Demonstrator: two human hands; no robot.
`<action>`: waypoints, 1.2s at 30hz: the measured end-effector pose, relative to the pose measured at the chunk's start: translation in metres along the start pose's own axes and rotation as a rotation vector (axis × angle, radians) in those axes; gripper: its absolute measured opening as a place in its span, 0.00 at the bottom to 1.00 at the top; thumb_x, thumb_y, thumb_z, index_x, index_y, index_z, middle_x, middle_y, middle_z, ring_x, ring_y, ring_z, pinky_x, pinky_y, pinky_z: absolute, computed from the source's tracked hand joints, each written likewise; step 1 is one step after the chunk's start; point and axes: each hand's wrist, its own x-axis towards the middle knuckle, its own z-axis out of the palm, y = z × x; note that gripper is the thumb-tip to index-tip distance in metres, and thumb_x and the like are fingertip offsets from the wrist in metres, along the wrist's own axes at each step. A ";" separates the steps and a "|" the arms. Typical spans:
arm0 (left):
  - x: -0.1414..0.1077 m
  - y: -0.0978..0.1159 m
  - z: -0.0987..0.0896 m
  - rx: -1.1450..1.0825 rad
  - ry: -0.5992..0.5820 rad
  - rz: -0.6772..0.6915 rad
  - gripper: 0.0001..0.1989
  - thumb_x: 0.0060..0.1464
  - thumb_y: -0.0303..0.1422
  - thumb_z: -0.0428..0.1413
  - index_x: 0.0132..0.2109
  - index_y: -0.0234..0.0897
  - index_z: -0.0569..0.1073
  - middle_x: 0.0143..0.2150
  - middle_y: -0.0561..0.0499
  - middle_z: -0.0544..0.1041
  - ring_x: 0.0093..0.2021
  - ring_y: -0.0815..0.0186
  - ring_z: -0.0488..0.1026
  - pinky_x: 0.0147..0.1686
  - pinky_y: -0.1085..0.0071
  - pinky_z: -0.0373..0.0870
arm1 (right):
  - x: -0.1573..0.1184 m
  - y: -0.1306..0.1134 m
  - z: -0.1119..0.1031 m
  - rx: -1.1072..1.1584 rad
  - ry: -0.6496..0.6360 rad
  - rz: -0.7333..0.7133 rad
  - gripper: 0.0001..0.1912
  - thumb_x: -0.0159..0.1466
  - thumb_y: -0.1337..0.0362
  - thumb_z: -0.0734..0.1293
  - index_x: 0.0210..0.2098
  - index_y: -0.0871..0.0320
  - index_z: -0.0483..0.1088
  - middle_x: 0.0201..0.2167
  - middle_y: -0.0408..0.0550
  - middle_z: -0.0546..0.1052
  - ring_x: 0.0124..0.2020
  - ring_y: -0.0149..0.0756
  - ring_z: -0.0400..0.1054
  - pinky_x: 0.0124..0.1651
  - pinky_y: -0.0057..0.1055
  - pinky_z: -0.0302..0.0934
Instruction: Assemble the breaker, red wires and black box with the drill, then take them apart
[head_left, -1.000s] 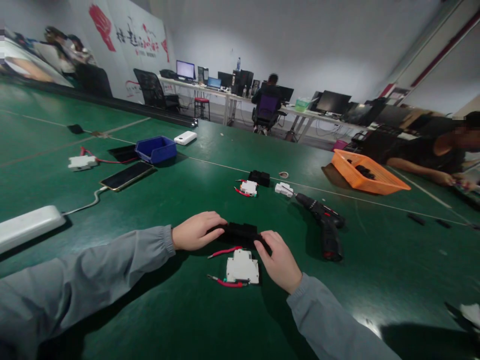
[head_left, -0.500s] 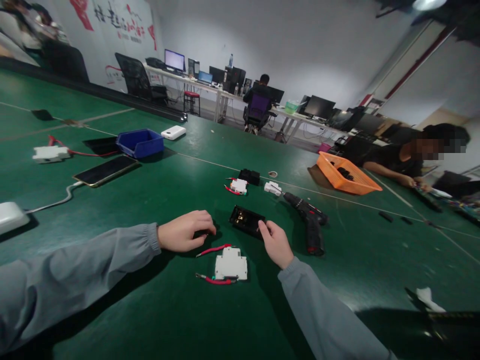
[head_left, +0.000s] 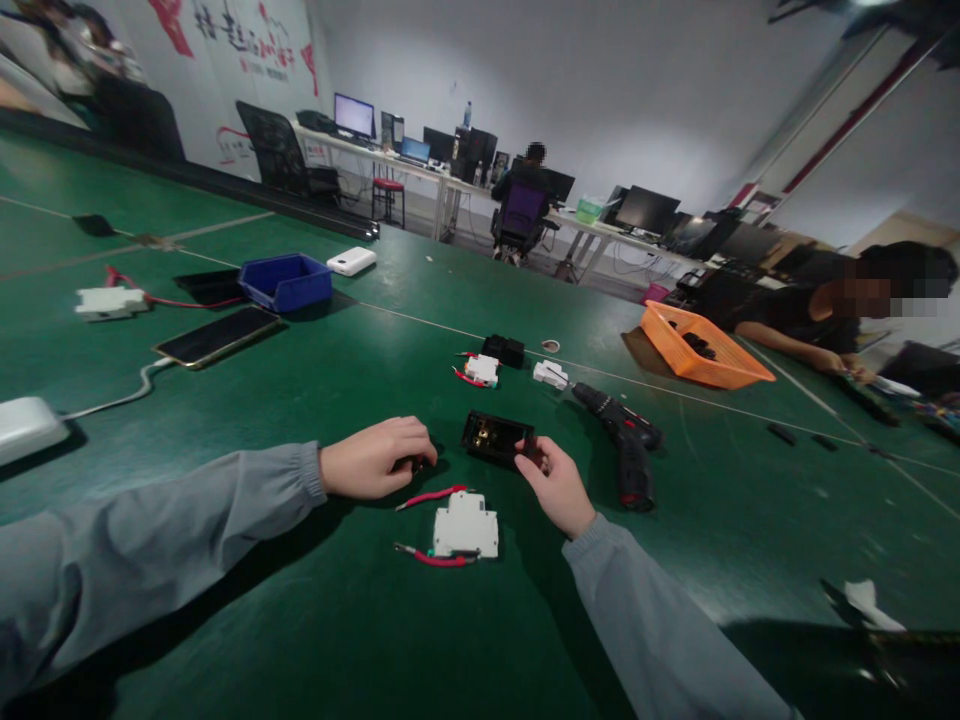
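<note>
A black open case [head_left: 495, 438] with brass-coloured parts inside lies on the green table. My right hand [head_left: 556, 485] grips its right end between thumb and fingers. To the left, my left hand [head_left: 379, 457] rests on the table with curled fingers; something small and dark is at its fingertips, too hidden to name. Between and below my hands lies a white breaker module [head_left: 466, 526] with two red wires pointing left. Farther back are a smaller white module [head_left: 481, 370] with red wires, a black block [head_left: 503, 350] and a white piece [head_left: 550, 374] at the drill's tip.
A black drill [head_left: 628, 440] lies right of the case. An orange basket [head_left: 705, 345] holds dark parts near a seated person at the right. At the left are a blue bin [head_left: 286, 283], a phone [head_left: 220, 336], a white charger [head_left: 30, 428] and another wired module [head_left: 111, 303].
My right hand's fingers have shifted on the case's end, and the case has turned slightly. My left hand stays nearly in place. The whole view has shifted a little.
</note>
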 end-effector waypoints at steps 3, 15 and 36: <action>0.000 0.002 -0.002 -0.020 -0.026 0.001 0.18 0.48 0.22 0.50 0.47 0.39 0.73 0.42 0.48 0.73 0.44 0.61 0.68 0.47 0.63 0.65 | 0.000 0.002 0.000 0.033 -0.006 -0.007 0.16 0.63 0.53 0.64 0.43 0.59 0.70 0.34 0.49 0.75 0.30 0.37 0.67 0.30 0.33 0.63; 0.000 0.000 -0.001 -0.041 -0.001 0.020 0.08 0.59 0.30 0.52 0.43 0.38 0.74 0.40 0.48 0.75 0.44 0.63 0.68 0.46 0.65 0.65 | 0.002 0.000 0.001 0.122 -0.008 -0.010 0.21 0.65 0.50 0.62 0.46 0.60 0.72 0.35 0.50 0.75 0.38 0.38 0.70 0.40 0.34 0.65; 0.001 -0.007 0.005 -0.074 0.020 -0.012 0.08 0.63 0.36 0.52 0.43 0.38 0.74 0.39 0.48 0.75 0.42 0.65 0.69 0.43 0.67 0.65 | -0.001 -0.003 0.002 0.036 -0.004 0.000 0.19 0.65 0.48 0.62 0.39 0.60 0.70 0.27 0.43 0.69 0.24 0.30 0.59 0.25 0.28 0.54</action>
